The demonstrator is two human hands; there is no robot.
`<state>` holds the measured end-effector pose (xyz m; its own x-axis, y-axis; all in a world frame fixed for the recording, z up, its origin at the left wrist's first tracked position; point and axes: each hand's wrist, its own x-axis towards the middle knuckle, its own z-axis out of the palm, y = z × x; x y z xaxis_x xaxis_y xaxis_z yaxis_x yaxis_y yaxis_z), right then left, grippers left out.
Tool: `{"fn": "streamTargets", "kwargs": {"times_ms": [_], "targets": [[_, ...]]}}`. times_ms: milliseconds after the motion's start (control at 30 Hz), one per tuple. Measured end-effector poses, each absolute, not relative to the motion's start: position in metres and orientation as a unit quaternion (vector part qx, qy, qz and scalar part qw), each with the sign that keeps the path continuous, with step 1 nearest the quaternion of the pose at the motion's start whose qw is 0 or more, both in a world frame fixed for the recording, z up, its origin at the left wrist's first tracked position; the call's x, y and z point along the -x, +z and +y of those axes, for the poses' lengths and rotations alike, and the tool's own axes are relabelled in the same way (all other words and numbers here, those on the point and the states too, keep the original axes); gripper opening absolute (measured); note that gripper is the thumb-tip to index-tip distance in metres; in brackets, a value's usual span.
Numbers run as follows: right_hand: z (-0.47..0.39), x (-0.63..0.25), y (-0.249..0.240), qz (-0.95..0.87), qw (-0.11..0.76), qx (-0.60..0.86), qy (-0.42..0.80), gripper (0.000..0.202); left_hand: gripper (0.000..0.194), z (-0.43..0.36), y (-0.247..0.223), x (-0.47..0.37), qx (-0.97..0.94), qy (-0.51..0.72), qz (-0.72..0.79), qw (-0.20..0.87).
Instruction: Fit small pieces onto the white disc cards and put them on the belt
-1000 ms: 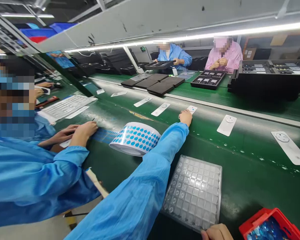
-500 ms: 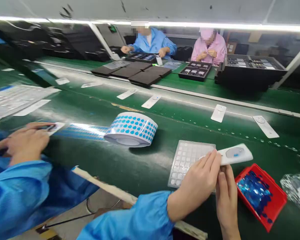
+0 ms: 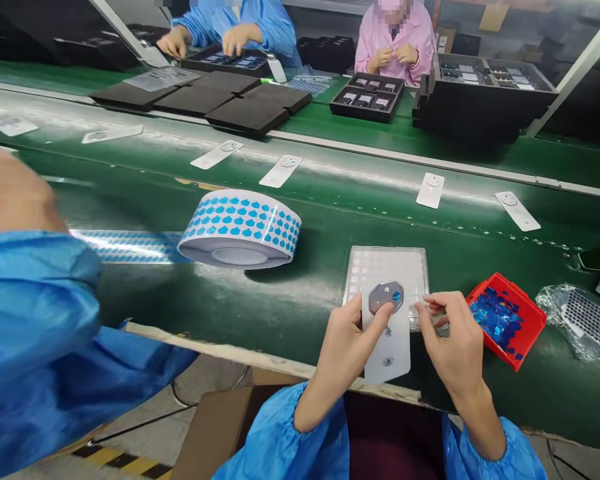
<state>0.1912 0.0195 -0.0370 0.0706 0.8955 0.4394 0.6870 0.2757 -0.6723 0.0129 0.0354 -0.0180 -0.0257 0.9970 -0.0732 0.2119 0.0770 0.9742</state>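
My left hand (image 3: 347, 340) is closed on a white plastic panel (image 3: 387, 363), its thumb lying on a grey octagonal window (image 3: 386, 298) that carries a small blue dot. The panel is tilted up in front of a clear tray (image 3: 420, 263) with rows of small round white pieces. To the right of the panel, my right hand (image 3: 453, 340) has its thumb and fingers drawn together beside the tray's edge; what is in them, if anything, I cannot make out. Close by on the right sits a red bin (image 3: 533, 327) with blue film pieces (image 3: 497, 317) inside.
A roll of blue-dotted stickers (image 3: 243, 230) stands left of the tray, its strip leading toward a neighbour's blue sleeve (image 3: 35, 300). Similar white panels (image 3: 280, 172) lie along the green belt. Black trays (image 3: 367, 97) and two co-workers are across the line. Crumpled clear packaging (image 3: 580, 320) lies far right.
My hands have come apart. The panel has swung from lying sideways to upright in my left hand, while my right hand has moved to its right side. The view has shifted too.
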Motion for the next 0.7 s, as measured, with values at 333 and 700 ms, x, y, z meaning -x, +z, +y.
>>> {"fn": "streamTargets", "kwargs": {"times_ms": [333,700], "targets": [[0.025,-0.198,-0.018,-0.817,0.385,0.43,-0.02,0.017,0.032,0.02,-0.019,-0.01,-0.628,0.388,0.525,0.423],[0.024,-0.205,-0.028,-0.846,0.369,0.373,-0.095,0.02,0.037,0.015,-0.015,-0.012,-0.633,0.407,0.505,0.422]]}}
